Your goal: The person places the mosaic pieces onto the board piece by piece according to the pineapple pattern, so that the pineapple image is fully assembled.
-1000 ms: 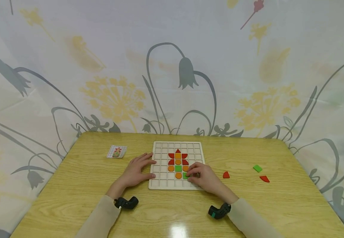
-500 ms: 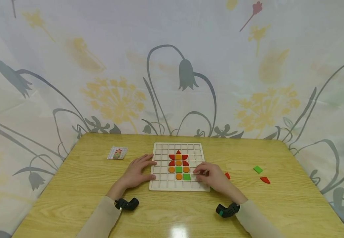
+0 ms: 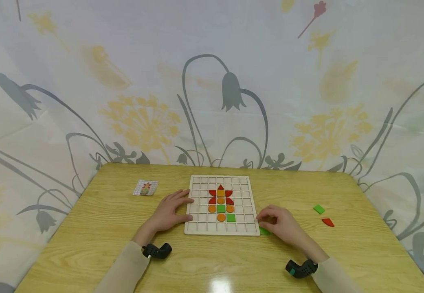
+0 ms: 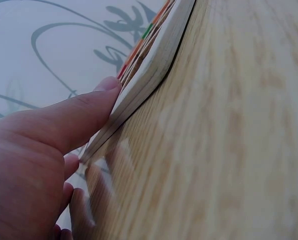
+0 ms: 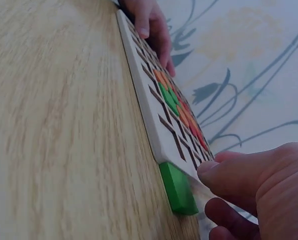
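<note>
A pale wooden grid board lies on the table, with red, orange and green pieces forming a figure in its cells. The lowest row of pieces has an orange disc and a green square. My left hand rests at the board's left side, its thumb touching the rim. My right hand is by the board's lower right edge, fingers bent, with nothing visible between them. Just below its thumb, a green piece lies against the board's edge, partly hidden in the head view.
Right of the right hand lie a green piece and a red quarter-round piece. A small picture card with a gridded figure lies at the back left. A patterned cloth hangs behind the wooden table.
My right hand has left the green square in its cell and moved right, off the board. It now covers the spot where a red piece lay. My left hand stays put.
</note>
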`<move>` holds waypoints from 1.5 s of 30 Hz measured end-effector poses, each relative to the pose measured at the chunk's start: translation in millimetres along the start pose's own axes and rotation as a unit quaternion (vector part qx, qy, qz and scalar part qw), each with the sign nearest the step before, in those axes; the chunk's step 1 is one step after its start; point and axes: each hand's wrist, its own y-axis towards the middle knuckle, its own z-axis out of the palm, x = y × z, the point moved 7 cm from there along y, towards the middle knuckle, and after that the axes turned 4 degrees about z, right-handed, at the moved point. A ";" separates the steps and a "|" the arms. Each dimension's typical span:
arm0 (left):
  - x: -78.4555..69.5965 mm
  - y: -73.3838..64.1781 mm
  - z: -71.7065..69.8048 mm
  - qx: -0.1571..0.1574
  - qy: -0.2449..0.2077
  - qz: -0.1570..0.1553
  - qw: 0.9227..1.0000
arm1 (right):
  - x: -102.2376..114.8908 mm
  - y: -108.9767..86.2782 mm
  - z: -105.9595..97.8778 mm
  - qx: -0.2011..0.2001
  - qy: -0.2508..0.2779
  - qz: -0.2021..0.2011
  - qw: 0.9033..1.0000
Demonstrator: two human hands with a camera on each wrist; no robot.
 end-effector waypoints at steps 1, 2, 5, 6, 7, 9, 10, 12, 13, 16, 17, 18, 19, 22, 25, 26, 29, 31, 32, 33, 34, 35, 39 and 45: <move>0.2 0.2 0.3 0.001 0.000 -0.001 1.000 | -0.7 -2.6 -1.5 -0.002 -0.003 0.000 1.000; 0.0 0.5 0.4 0.001 -0.001 -0.001 1.000 | -1.4 -5.2 -3.1 -0.004 -0.005 0.000 1.000; -0.1 1.2 0.7 0.002 -0.004 -0.003 1.000 | -2.4 -11.2 -7.6 -0.008 -0.010 0.002 1.000; 0.0 1.2 0.6 0.002 -0.005 -0.004 1.000 | -2.2 -12.8 -8.7 -0.007 -0.011 0.001 1.000; 0.1 1.2 0.6 0.002 -0.006 -0.005 1.000 | -2.4 -14.0 -9.4 -0.006 -0.014 0.001 1.000; 0.4 1.0 0.5 0.001 -0.006 -0.007 1.000 | -2.0 -15.8 -10.4 0.002 -0.019 -0.001 1.000; 0.3 0.9 0.2 0.001 -0.006 -0.007 1.000 | -1.9 -16.5 -10.3 0.008 -0.021 -0.001 1.000; 0.5 0.5 0.1 0.001 -0.006 -0.008 1.000 | -1.2 -17.1 -9.9 0.018 -0.026 -0.006 0.999; 0.4 0.4 0.0 0.002 -0.005 -0.008 1.000 | -1.3 -17.3 -9.4 0.023 -0.030 -0.006 0.999; 0.7 -0.3 0.1 0.002 -0.002 -0.007 1.000 | -1.0 -17.1 -8.8 0.038 -0.036 -0.009 0.999; 0.8 -0.4 0.1 0.002 -0.002 -0.007 1.000 | -0.8 -17.0 -8.7 0.041 -0.038 -0.010 0.998; 0.7 -0.5 0.2 0.002 -0.002 -0.007 1.000 | -0.6 -16.8 -8.8 0.045 -0.040 -0.011 0.998; 0.7 -0.6 0.3 0.002 -0.001 -0.007 1.000 | -0.2 -16.7 -8.9 0.048 -0.041 -0.011 0.998; 0.9 -0.7 0.5 0.003 -0.001 -0.008 1.000 | 0.4 -15.9 -8.6 0.059 -0.043 -0.012 0.997; 1.0 -0.5 0.6 0.004 0.001 -0.009 1.000 | 0.7 -15.4 -8.5 0.066 -0.051 -0.012 0.996; 1.1 -0.4 0.6 0.004 0.001 -0.010 1.000 | 0.1 -15.3 -8.2 0.069 -0.054 -0.011 0.996; 1.0 -0.2 0.4 0.005 0.002 -0.011 1.000 | -1.3 -15.0 -7.8 0.074 -0.064 -0.006 0.995; 0.5 0.0 0.1 0.005 0.003 -0.009 1.000 | -2.4 -14.9 -7.2 0.078 -0.068 -0.004 0.995; 0.2 0.0 0.0 0.004 0.003 -0.009 1.000 | -2.7 -14.8 -7.1 0.079 -0.070 -0.003 0.994; -0.3 0.0 -0.2 0.004 0.003 -0.008 1.000 | -2.7 -14.8 -7.0 0.080 -0.073 -0.003 0.994; -0.7 0.1 -0.3 0.004 0.003 -0.007 1.000 | -2.7 -14.7 -6.9 0.080 -0.074 -0.003 0.994; -1.1 0.0 -0.5 0.004 0.003 -0.007 1.000 | -2.6 -14.6 -6.8 0.081 -0.075 -0.002 0.994; -0.5 -0.1 -0.4 0.003 0.002 -0.006 1.000 | -1.2 -14.3 -7.3 0.079 -0.081 -0.003 0.994; 0.8 0.0 -0.1 0.002 0.003 -0.008 1.000 | -0.9 -15.0 -8.1 0.071 -0.088 -0.011 0.994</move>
